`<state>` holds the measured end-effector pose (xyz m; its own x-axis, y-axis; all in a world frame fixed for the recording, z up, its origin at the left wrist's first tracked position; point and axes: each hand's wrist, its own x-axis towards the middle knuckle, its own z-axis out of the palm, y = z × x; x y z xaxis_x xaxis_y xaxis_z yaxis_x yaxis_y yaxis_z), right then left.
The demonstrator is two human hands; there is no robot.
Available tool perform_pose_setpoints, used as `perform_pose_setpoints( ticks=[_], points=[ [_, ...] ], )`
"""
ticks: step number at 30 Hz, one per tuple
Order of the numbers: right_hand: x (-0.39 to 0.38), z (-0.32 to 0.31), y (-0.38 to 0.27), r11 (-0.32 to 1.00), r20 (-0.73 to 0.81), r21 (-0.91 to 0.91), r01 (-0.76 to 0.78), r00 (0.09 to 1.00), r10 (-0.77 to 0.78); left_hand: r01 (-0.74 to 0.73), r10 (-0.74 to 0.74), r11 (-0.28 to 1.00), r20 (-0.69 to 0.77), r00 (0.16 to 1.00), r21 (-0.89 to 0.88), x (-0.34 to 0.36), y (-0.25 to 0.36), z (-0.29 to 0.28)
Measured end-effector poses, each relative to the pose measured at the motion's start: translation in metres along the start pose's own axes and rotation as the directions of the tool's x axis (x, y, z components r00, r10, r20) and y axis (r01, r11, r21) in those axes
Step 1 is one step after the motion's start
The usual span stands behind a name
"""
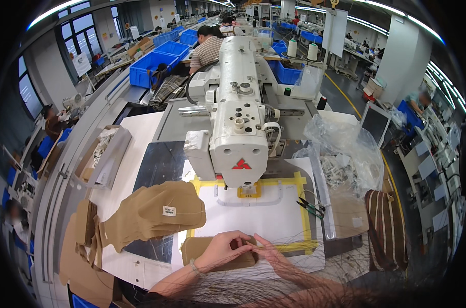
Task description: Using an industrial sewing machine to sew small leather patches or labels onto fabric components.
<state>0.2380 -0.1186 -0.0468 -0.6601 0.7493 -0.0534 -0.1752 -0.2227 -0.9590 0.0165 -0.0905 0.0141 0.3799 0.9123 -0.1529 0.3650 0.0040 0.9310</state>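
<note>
While pinching the edge of a small tan fabric piece point(220, 252) between left hand point(224, 248) and right hand point(270, 255) fingertips, held flat on the white template point(258, 213), just before the sewing machine point(238, 123); snips point(311, 207) to the right.

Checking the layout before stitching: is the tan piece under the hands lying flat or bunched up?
Flat. The tan piece lies spread on the table, its edges straight, with the left hand pressing on it and the right hand at its right end.

Both hands, left point(220, 249) and right point(274, 255), on tan fabric piece point(202, 246) below sewing machine point(238, 123).
</note>
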Motion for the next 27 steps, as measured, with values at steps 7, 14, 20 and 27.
perform_pose_setpoints(
  ticks=[7,14,20,27],
  points=[
    [-0.001,-0.002,-0.002,0.998,0.003,-0.011,0.059,0.998,-0.059,0.002,-0.002,1.000,-0.023,1.000,-0.002,0.001,0.000,-0.002],
    [-0.001,-0.001,-0.006,0.998,-0.055,0.037,0.060,0.997,-0.058,-0.107,0.106,0.994,-0.052,0.993,-0.005,0.005,-0.015,0.000],
    [-0.001,-0.007,-0.002,0.999,-0.084,-0.038,-0.013,0.996,0.009,-0.127,0.127,0.992,-0.039,0.991,0.000,0.008,-0.016,0.001],
    [-0.005,0.009,-0.032,0.958,-0.206,-0.284,0.039,0.973,-0.100,-0.131,0.129,0.989,-0.038,0.991,-0.074,0.009,-0.018,0.003]
  ],
)
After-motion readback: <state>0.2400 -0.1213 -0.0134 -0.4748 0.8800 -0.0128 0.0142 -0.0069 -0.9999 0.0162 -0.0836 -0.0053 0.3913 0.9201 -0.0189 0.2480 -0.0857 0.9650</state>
